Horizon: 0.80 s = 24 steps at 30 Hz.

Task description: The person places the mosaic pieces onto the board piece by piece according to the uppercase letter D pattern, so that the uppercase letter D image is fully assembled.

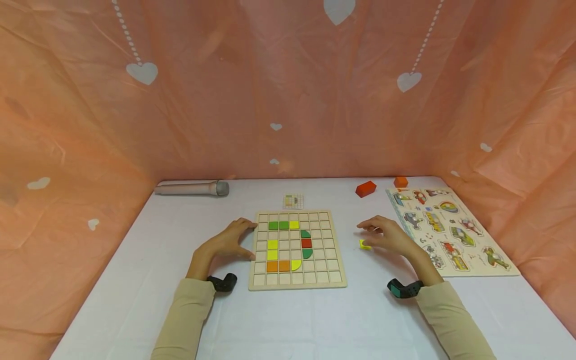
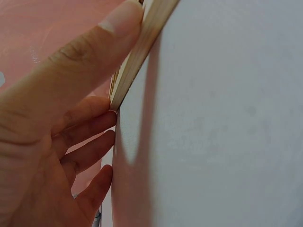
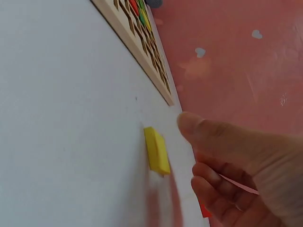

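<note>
With the grid board (image 1: 297, 249) steadied at its left edge by the left hand (image 1: 227, 241), the yellow tile (image 1: 365, 244) just under the loose, empty right hand (image 1: 389, 235) is probably best pinched by its sides.

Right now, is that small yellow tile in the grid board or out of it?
Out. The yellow tile lies flat on the white table, right of the grid board, by the right hand, whose fingers are not gripping it.
</note>
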Motion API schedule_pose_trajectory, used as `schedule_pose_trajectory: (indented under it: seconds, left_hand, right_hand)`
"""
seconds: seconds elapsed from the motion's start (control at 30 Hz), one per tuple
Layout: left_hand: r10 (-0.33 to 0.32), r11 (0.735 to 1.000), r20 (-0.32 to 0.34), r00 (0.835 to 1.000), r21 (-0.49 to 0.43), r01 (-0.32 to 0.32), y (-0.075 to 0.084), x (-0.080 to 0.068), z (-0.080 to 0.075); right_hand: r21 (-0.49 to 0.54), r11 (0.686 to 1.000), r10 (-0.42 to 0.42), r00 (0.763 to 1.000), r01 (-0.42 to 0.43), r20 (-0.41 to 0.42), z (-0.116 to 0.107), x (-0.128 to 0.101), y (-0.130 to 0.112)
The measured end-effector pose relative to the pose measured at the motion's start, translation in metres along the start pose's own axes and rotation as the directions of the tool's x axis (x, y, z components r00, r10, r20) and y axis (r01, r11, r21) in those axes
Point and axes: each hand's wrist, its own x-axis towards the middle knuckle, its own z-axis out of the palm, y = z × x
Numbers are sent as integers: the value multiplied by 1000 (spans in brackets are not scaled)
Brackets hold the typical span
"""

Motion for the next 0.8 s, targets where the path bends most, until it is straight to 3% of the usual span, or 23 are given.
schedule_pose_trajectory:
  seconds: [0.23, 0.67, 0.8]
  left_hand:
    - [3, 1000, 1, 1000, -10, -3, 0, 0, 0]
    - [-2, 1000, 0, 1000, -17, 2, 2, -1, -1]
    - [-4, 1000, -2, 1000, -16, 4, 1, -1, 0]
  right_hand:
    - [-7, 993, 118, 990, -118, 83, 0, -6, 8]
    - [27, 993, 115, 990, -117, 80, 9, 0, 9]
    - [50, 997, 49, 998, -50, 26, 14, 13, -1]
